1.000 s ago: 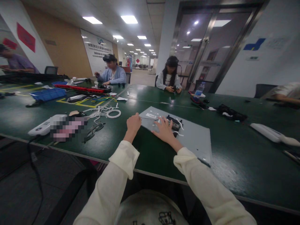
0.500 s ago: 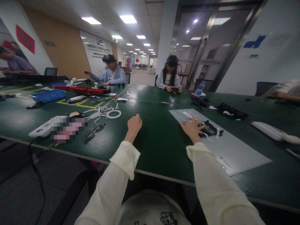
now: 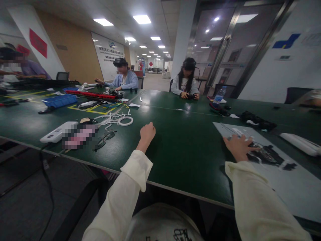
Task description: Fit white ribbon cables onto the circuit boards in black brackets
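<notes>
Above the middle of the green table (image 3: 180, 157), my left hand (image 3: 147, 134) is closed in a loose fist, with no object showing in it. To its left lie a white ring (image 3: 125, 121) and tangled white strips. My right hand (image 3: 238, 147) is spread flat on the grey sheet (image 3: 288, 197), fingers apart. Its fingertips reach the edge of a dark device with exposed parts (image 3: 269, 154), which lies on the sheet with white pieces beside it.
Glasses (image 3: 105, 140), a white power strip (image 3: 59, 132) and a blue tray (image 3: 59, 100) are at the left. A bottle (image 3: 220, 94) and black items stand farther right. Two people (image 3: 185, 82) sit across the table; others are at the far sides.
My right hand has moved right, and the grey sheet with the dark device has shifted right along with it. My left hand remains closed in nearly the same place. The view has turned slightly.
</notes>
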Action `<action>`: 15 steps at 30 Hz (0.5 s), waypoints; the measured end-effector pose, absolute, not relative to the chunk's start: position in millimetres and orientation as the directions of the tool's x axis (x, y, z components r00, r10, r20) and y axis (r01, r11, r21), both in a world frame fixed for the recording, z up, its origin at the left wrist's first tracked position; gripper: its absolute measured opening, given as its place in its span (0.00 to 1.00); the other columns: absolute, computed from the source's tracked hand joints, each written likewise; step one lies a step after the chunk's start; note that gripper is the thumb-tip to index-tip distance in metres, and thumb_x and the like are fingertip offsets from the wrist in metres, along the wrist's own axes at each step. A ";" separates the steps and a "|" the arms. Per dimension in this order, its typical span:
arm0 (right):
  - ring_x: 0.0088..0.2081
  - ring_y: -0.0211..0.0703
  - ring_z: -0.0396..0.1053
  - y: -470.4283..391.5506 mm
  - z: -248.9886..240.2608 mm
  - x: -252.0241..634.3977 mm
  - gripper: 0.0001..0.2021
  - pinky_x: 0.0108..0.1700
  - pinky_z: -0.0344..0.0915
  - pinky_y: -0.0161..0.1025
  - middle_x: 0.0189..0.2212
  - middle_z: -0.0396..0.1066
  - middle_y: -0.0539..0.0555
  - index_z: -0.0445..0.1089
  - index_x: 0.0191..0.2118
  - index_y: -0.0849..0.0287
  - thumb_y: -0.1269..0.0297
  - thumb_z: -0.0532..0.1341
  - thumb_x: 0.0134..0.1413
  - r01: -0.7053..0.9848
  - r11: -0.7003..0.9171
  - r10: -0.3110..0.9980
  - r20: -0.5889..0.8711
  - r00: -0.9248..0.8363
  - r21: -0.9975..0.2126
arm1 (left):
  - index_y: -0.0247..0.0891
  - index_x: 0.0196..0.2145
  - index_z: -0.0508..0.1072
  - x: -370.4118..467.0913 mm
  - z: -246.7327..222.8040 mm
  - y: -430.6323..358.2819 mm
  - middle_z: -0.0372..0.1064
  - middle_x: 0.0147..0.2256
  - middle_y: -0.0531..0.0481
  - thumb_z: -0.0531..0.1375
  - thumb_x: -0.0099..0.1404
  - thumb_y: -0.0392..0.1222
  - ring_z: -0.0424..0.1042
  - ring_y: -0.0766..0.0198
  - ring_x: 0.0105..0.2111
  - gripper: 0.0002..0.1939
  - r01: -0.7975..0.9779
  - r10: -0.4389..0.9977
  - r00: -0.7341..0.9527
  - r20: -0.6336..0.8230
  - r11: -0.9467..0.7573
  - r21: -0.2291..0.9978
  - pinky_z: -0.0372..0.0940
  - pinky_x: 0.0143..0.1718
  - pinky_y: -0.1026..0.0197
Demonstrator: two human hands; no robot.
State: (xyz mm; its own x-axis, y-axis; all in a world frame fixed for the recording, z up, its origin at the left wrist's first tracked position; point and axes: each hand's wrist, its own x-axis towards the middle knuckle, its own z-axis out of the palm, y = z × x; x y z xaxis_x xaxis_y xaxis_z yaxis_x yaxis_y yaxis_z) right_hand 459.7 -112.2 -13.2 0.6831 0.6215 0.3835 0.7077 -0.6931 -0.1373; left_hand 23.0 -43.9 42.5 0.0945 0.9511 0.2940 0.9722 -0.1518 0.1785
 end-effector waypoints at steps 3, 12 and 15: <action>0.59 0.70 0.34 -117.6 -13.4 467.2 0.29 0.50 0.37 0.69 0.59 0.46 0.70 0.64 0.53 0.62 0.46 0.47 0.55 0.690 -0.713 0.611 0.370 0.700 -0.129 | 0.36 0.41 0.66 23.3 42.5 -43.9 0.71 0.35 0.42 0.45 0.68 0.42 0.72 0.55 0.38 0.13 0.970 0.952 0.098 0.291 -0.157 0.185 0.63 0.35 0.59; 0.60 0.68 0.34 -129.2 12.1 465.3 0.30 0.50 0.35 0.72 0.60 0.45 0.67 0.57 0.58 0.57 0.45 0.43 0.56 0.665 -0.697 0.608 0.273 0.746 -0.268 | 0.35 0.41 0.65 25.2 46.8 -47.7 0.71 0.36 0.42 0.45 0.68 0.41 0.72 0.58 0.37 0.13 0.965 0.959 0.098 0.265 -0.157 0.211 0.63 0.36 0.61; 0.61 0.68 0.33 -137.8 26.6 474.4 0.31 0.51 0.39 0.70 0.61 0.41 0.67 0.55 0.60 0.54 0.44 0.46 0.54 0.558 -0.707 0.497 0.255 0.829 -0.434 | 0.35 0.41 0.66 25.7 47.4 -48.9 0.71 0.36 0.42 0.45 0.68 0.41 0.72 0.59 0.37 0.13 0.968 0.959 0.082 0.271 -0.141 0.208 0.63 0.35 0.62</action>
State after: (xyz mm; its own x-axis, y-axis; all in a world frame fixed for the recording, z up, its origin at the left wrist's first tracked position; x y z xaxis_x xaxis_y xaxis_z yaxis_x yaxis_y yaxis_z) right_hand 474.4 -137.8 26.6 0.8291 0.4974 0.2552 0.5579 -0.7074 -0.4339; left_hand 25.7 -48.9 47.4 0.0817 0.9591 0.2709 0.9679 -0.1412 0.2081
